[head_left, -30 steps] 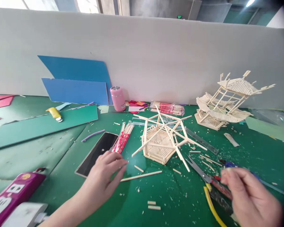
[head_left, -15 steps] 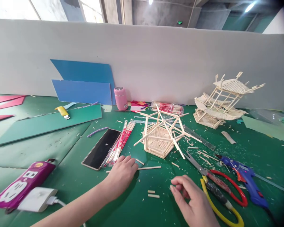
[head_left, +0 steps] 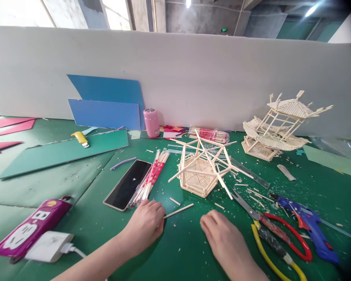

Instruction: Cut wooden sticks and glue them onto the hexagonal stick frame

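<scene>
My left hand [head_left: 148, 223] is closed low over the green table, with one end of a thin wooden stick [head_left: 179, 210] at its fingers. The stick slants up to the right from that hand. To the right, my right hand [head_left: 226, 240] has its fingers curled and pressed together; whatever they may hold is hidden. Beyond both hands stands an open six-sided stick frame [head_left: 198, 177] with a woven-looking stick base and long crossing sticks on top. Short stick pieces [head_left: 175, 201] lie between the frame and my hands.
A phone [head_left: 128, 184] and packaged sticks [head_left: 152, 175] lie left of the frame. Red-and-yellow-handled scissors or pliers [head_left: 259, 222] and a blue glue gun [head_left: 308, 224] lie right. A tiered stick model [head_left: 283, 125], pink bottle [head_left: 151, 123] and purple power bank [head_left: 29, 230] surround.
My right hand has moved left and its fingers have closed. The two short pieces between the hands are out of sight. The stick at my left hand has tilted, its right end farther away.
</scene>
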`<state>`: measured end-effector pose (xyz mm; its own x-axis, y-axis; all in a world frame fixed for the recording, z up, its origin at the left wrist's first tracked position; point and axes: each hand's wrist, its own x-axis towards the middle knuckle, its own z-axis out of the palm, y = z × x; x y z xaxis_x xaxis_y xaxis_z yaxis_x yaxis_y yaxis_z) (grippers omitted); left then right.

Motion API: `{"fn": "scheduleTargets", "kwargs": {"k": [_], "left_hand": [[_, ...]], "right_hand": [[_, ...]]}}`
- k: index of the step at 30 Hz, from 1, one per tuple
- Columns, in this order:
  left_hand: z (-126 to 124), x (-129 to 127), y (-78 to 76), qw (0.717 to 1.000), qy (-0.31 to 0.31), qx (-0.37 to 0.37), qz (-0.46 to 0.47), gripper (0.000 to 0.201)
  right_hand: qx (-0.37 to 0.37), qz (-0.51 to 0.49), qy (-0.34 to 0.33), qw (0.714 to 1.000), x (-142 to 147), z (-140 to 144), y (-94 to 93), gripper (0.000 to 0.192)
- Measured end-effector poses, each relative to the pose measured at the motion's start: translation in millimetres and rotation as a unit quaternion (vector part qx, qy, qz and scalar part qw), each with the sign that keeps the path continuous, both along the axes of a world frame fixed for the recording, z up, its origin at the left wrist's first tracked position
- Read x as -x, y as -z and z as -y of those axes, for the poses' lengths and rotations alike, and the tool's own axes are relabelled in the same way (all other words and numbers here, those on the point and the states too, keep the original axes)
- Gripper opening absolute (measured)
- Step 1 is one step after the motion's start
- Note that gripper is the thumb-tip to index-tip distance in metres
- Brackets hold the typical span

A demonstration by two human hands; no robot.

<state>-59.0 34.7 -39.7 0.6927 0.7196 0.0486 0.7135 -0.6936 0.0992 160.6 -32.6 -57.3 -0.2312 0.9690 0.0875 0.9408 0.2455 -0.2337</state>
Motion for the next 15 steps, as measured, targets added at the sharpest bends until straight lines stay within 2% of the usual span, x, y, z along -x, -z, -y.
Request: {"fn": "scheduleTargets", "kwargs": {"k": [3, 5, 7, 9, 12, 15], "left_hand": [[4.7, 6.3, -4.4, 1.000, -0.003, -0.001, 0.008, 0.022], [8.3, 10.1, -10.9, 1.000, -0.002, 0.002, 0.024, 0.021], [12.1, 13.5, -18.9, 0.998, -0.002, 0.015, 0.067, 0.021], [15.9, 16.9, -26.3, 0.991, -0.011, 0.030, 0.131, 0.019], [21.2, 22.1, -32.2, 0.976, -0.033, 0.038, 0.211, 0.015], [25.3, 24.5, -33.1, 0.967, -0.015, 0.040, 0.253, 0.014]], "right_hand": [[-0.016, 0.012, 0.033, 0.999, -23.7, -7.6, -2.6, 0.021], [-0.040, 0.008, 0.040, 0.998, -25.4, -12.2, -5.5, 0.022], [-0.064, -0.013, 0.013, 0.998, -13.1, -16.5, -8.3, 0.027], [-0.068, -0.041, -0.042, 0.996, 8.4, -21.0, -10.0, 0.034], [-0.039, -0.067, -0.115, 0.990, 40.6, -28.7, -8.4, 0.037], [0.008, -0.075, -0.155, 0.985, 55.0, -35.7, -3.1, 0.046]]}}
